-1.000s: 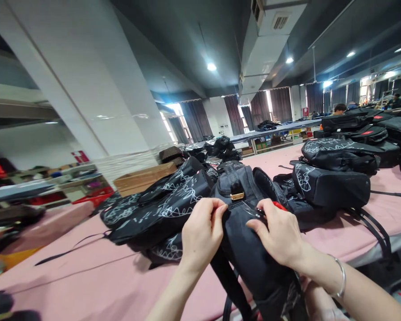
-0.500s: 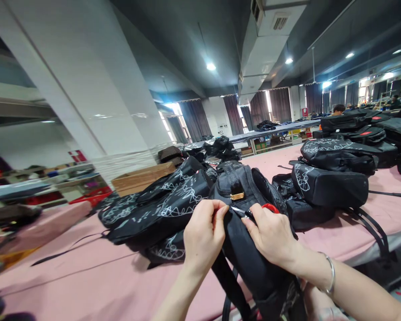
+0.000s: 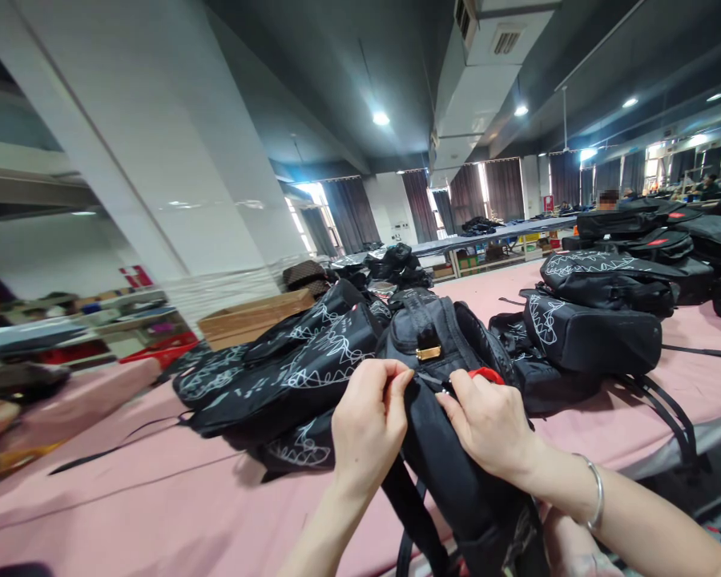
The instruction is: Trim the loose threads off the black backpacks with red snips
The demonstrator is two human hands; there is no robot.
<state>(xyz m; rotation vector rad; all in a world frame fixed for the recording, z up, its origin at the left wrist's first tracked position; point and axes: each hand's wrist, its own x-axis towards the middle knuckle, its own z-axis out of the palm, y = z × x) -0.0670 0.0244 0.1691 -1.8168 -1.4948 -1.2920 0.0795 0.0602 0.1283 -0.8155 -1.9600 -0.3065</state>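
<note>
A black backpack point(image 3: 441, 437) with a gold-coloured metal piece point(image 3: 428, 353) on its top strap lies in front of me. My left hand point(image 3: 371, 421) is closed in a pinch against the bag's upper seam; what lies between the fingertips is too small to make out. Just to the right, my right hand point(image 3: 489, 421) grips a pair of scissors with a red handle point(image 3: 486, 374). Their blades are dark and hard to see against the fabric, and point left toward the pinching fingers. A metal bangle circles my right wrist.
More black backpacks with white scribble lines point(image 3: 330, 344) are heaped left on the pink-covered table point(image 3: 174, 497). Other stacked bags point(image 3: 601, 336) lie right. Behind the left heap stand a cardboard box point(image 3: 255, 316) and a pillar point(image 3: 174, 160). A person point(image 3: 609, 199) is far back.
The scissor blades, bright and plainly visible before, now look darker and sit lower against the bag. Both hands stay almost in place, the left still pinching.
</note>
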